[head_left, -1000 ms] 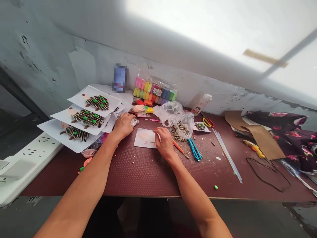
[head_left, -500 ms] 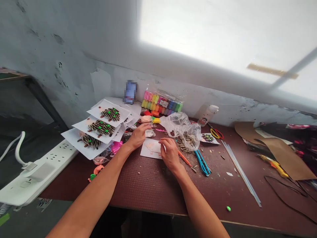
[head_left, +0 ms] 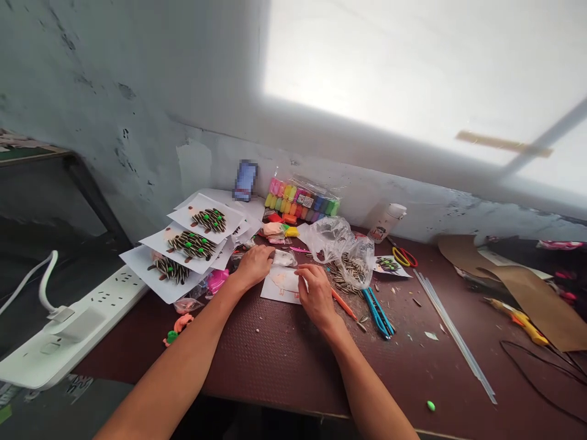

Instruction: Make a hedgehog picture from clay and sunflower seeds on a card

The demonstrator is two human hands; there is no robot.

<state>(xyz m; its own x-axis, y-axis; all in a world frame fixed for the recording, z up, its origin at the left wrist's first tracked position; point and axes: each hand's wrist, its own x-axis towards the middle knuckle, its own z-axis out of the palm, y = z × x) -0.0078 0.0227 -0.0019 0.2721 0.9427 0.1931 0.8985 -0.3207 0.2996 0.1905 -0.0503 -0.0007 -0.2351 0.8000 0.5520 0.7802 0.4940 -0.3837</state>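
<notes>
A white card [head_left: 276,293] with a drawn hedgehog-like outline lies flat on the table. My right hand [head_left: 316,296] rests over its right edge, fingers bent, thumb and index finger a little apart. Just beyond the card's upper left corner is my left hand [head_left: 255,266], its fingers closed together; something small and dark shows at their tips, too small to name. Beside those fingertips lies a clear packet of white clay [head_left: 284,259]. To the right of my right hand are an orange pen-like tool [head_left: 343,304] and a heap of striped sunflower seeds [head_left: 346,273].
Cards with seed-covered hedgehogs [head_left: 190,244] are stacked at left, near a power strip [head_left: 98,305]. Behind stand coloured clay packs [head_left: 300,201] and a white bottle [head_left: 386,222]. To the right lie a blue cutter [head_left: 378,314], scissors [head_left: 405,256], glue sticks [head_left: 456,336] and a glue gun [head_left: 520,321].
My left hand has lowered toward the table beside the white clay packet, its fingers drawn closer together. My right hand remains at the card's right edge. The view has tilted slightly.
</notes>
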